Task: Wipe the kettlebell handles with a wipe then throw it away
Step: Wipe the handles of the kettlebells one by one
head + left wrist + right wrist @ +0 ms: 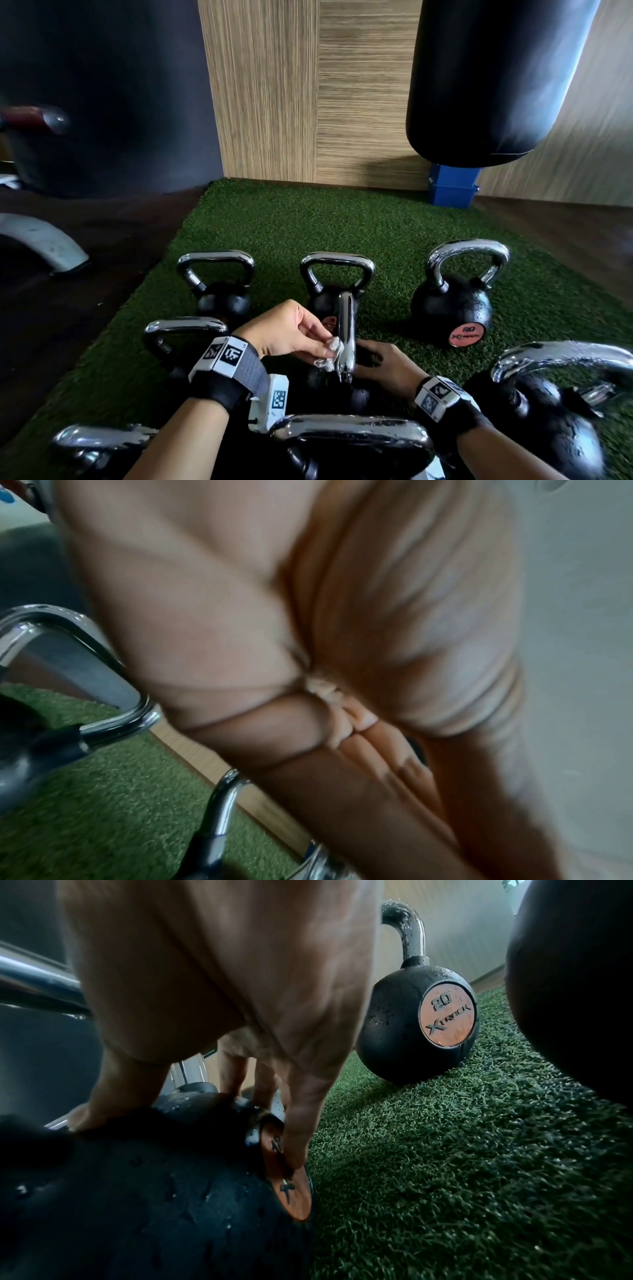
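Several black kettlebells with chrome handles stand on green turf point(274, 226). The one in the middle shows its handle point(346, 329) edge-on and upright. My left hand point(320, 341) pinches a crumpled white wipe point(331, 353) against the left side of that handle. In the left wrist view only a scrap of the wipe point(322, 689) shows between the curled fingers. My right hand point(371, 358) grips the black ball point(154, 1191) of the same kettlebell, thumb on one side and fingers point(298, 1123) down over its orange disc.
A kettlebell marked 20 point(452, 308) stands to the right and two more point(215, 281) stand behind. Others crowd the near edge point(349, 435). A black punching bag point(489, 78) hangs at the back right above a blue bin point(452, 188). A white machine foot point(41, 243) lies left.
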`<state>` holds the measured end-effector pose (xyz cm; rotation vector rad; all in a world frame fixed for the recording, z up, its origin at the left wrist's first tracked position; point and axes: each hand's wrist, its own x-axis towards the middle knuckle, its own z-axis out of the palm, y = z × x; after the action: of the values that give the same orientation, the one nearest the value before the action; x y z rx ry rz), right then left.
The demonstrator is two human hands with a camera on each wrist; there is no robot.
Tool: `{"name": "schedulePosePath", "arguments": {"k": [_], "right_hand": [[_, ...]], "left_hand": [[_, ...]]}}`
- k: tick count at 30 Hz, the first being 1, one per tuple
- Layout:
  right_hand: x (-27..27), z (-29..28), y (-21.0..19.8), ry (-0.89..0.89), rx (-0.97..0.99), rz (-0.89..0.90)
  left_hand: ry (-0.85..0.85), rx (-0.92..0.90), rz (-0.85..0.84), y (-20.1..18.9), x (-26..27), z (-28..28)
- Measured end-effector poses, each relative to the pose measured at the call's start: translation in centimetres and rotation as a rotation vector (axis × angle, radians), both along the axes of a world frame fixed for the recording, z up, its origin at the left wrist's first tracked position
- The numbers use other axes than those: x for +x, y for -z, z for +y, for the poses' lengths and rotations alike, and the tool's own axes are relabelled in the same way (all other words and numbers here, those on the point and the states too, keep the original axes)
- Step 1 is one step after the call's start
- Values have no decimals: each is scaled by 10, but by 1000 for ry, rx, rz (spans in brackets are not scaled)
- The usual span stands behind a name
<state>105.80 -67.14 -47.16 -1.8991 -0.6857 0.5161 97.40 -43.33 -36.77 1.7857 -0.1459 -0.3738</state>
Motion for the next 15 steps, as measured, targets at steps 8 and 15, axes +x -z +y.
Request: {"name": "schedulePosePath", "arguments": {"k": [8, 15], "right_hand": [[-5, 0, -2, 32, 56, 11], [-5, 0, -1, 49, 15, -11]], "left_hand": [[75, 120, -20, 18, -12, -1], [-54, 297, -139, 40, -13, -6]]}}
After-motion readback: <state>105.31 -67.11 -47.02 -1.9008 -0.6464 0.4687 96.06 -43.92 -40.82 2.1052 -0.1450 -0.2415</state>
